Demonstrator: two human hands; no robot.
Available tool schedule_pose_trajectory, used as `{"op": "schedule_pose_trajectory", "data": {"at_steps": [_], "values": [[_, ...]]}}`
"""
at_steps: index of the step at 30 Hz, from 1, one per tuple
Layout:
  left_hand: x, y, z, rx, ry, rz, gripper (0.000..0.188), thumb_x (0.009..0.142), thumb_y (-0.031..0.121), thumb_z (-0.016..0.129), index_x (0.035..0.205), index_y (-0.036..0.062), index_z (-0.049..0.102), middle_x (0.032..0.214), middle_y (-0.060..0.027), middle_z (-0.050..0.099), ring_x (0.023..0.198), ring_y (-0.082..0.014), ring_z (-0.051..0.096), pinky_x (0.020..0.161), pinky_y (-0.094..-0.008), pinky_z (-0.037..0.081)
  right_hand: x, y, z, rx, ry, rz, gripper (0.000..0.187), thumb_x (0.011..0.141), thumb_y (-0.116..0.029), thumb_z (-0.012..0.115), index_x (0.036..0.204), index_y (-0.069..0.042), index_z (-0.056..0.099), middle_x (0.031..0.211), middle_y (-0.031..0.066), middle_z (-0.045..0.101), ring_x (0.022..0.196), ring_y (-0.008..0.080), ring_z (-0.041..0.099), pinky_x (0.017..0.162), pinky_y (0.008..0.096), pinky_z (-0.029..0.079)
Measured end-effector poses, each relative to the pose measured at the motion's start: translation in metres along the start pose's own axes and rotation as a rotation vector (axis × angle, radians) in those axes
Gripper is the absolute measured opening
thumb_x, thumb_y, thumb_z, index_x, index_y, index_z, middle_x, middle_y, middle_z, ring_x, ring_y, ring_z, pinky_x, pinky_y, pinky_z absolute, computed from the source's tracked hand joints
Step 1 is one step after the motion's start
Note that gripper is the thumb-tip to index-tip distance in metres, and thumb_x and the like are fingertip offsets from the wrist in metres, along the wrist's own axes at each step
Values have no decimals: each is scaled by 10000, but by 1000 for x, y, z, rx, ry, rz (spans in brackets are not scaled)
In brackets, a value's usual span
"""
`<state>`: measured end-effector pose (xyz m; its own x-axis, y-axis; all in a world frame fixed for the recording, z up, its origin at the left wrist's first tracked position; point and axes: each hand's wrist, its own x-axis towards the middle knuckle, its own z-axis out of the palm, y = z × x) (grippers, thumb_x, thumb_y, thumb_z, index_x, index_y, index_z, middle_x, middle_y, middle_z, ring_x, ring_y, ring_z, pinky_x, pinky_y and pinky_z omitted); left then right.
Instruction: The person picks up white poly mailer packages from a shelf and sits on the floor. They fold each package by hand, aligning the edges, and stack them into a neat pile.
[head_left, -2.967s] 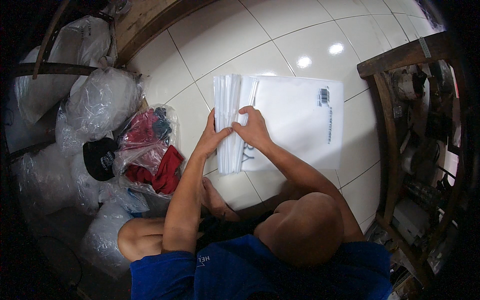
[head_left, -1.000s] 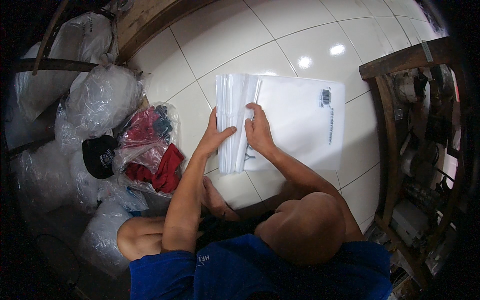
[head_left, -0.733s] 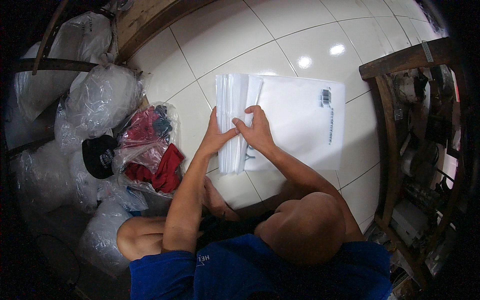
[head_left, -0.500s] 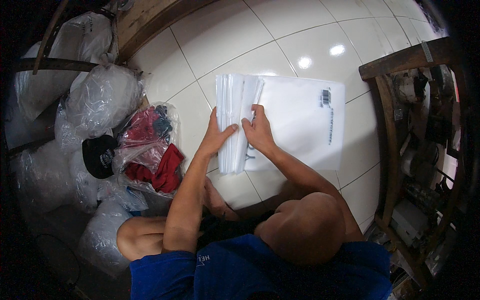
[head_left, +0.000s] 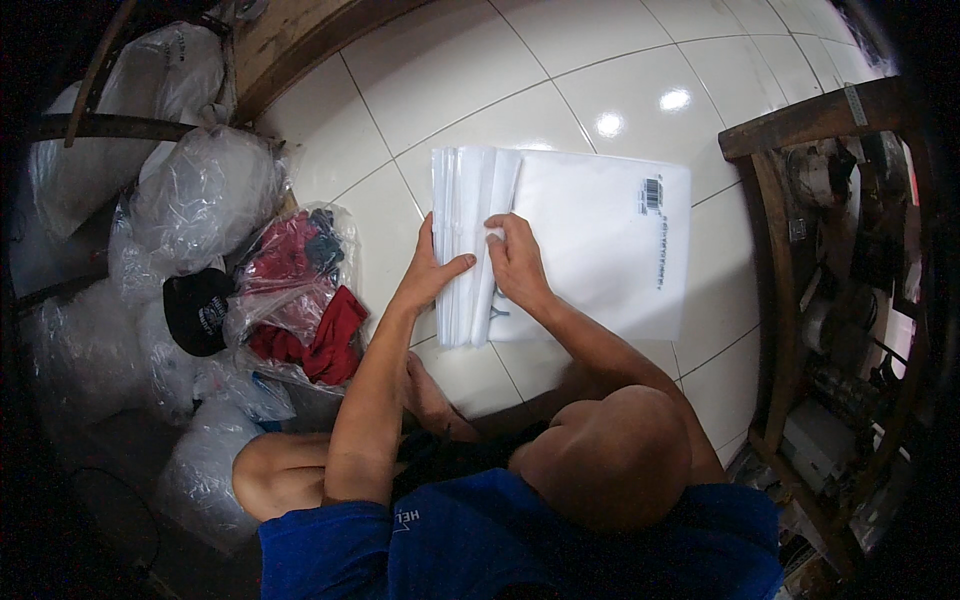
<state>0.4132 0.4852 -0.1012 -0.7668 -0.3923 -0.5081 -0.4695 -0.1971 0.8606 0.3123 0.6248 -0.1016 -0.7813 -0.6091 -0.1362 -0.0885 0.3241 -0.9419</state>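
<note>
A stack of flat white plastic bags (head_left: 600, 240) lies on the tiled floor in front of me, with a barcode and dark print at its right side. Its left part shows several layered, translucent strips (head_left: 460, 200) of overlapping edges. My left hand (head_left: 432, 278) grips the stack's left edge, thumb lying on top and fingers along the side. Beside it, my right hand (head_left: 516, 262) is closed, its curled fingers pinching an edge near the rightmost strip. The right fingertips are partly hidden by the hand.
To the left lie a clear bag with red cloth (head_left: 335, 340), a black cap (head_left: 198, 312) and several stuffed clear plastic bags (head_left: 205, 195). A wooden frame (head_left: 815, 120) with machine parts stands at right. A wooden beam (head_left: 300, 55) runs along the far left.
My right hand has shifted slightly left and its fingers have curled in. The raised edge under it now lies flatter against the layers. My left hand has barely moved.
</note>
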Motion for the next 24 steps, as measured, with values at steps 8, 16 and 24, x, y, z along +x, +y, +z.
{"op": "schedule_pose_trajectory", "data": {"at_steps": [8, 16, 24], "values": [[5, -3, 9, 46, 21, 96, 1066, 693, 175, 828, 1466, -18, 121, 1360, -213, 406, 1244, -299, 461, 1012, -376, 425, 2, 3, 1, -84, 41, 4, 411, 843, -192, 641, 1132, 19, 441, 955, 173, 522, 718, 220, 502, 678, 359, 441], [6, -11, 9, 53, 94, 68, 1084, 695, 205, 820, 1462, -63, 102, 1407, -255, 350, 1280, -321, 424, 1049, -383, 382, -4, -1, -11, 133, 32, 188, 644, 842, -55, 552, 1387, -19, 211, 1026, 208, 532, 789, 220, 580, 690, 347, 496], [-1, 5, 18, 407, 361, 4, 1030, 724, 296, 797, 1454, -71, 169, 1344, -266, 383, 1269, -346, 406, 1065, -410, 347, -15, -1, -52, 481, 90, 387, 887, 808, 32, 582, 1482, -27, 8, 1129, 213, 562, 996, 228, 620, 815, 312, 523]]}}
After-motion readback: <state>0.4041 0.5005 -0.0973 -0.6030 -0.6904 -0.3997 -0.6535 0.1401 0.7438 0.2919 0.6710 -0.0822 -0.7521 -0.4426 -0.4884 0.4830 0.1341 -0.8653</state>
